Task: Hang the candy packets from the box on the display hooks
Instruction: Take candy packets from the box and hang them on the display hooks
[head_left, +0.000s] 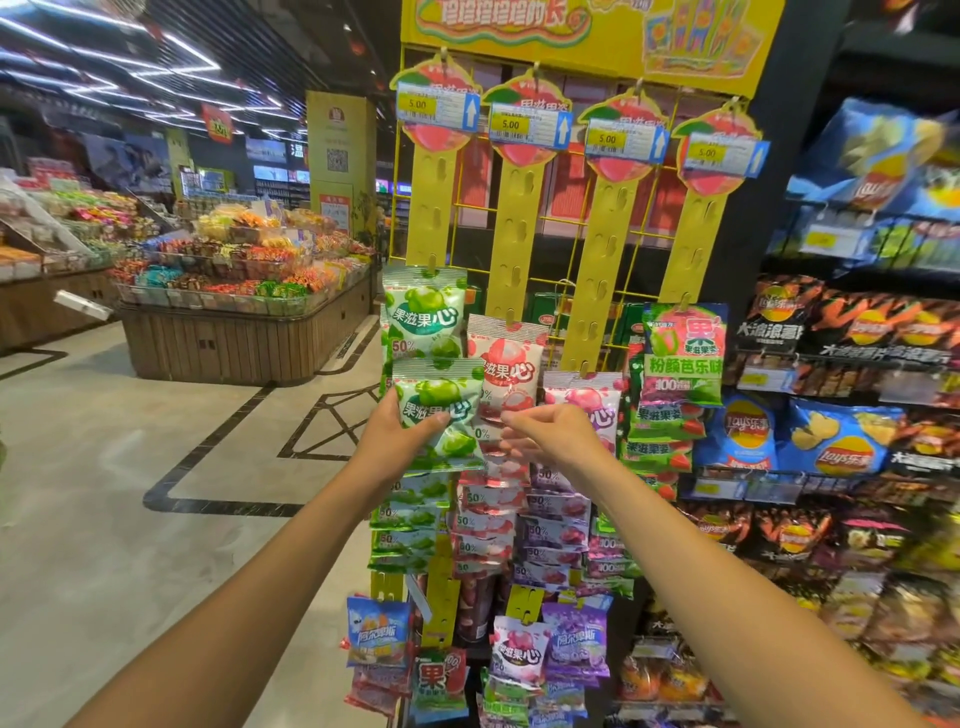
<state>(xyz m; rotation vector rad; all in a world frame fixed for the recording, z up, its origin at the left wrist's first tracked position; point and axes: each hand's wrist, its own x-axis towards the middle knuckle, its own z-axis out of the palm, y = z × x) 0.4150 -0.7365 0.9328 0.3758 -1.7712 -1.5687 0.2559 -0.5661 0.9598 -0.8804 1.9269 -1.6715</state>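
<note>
Left hand: the left hand (397, 439) is raised in front of the rack and grips a green candy packet (441, 410) by its lower left corner, thumb on the front and fingers behind.
Held packet: it is upright with its printed face outward. It overlaps the lower part of a hung green packet (423, 312) on the leftmost yellow strip (428, 208).
Right hand: the right hand (553, 434) is at the same height, apart from the left, with its fingers curled and its fingertips (511, 417) brought together at the lower part of a white and pink packet (506, 364). Whether it pinches that packet cannot be told.
Second strip: the white and pink packet hangs on the second strip (511, 234), just beside the held packet's right edge.
Third strip: another pink packet (597, 395) hangs lower, partly behind the right hand.
Fourth strip: a green and pink packet (683, 353) hangs at the right end.
Below the hands: more packets hang in overlapping columns under each strip.
Price tags: a price tag (436, 109) reading 5.00 is clipped at the top of each strip.
Rack top: a yellow sign (587, 31) tops the wire rack.
Right side: shelves hold bags of crisps (836, 441).
Left side: a wooden stand of loose sweets (244, 270) is well apart across the tiled floor (130, 441).
</note>
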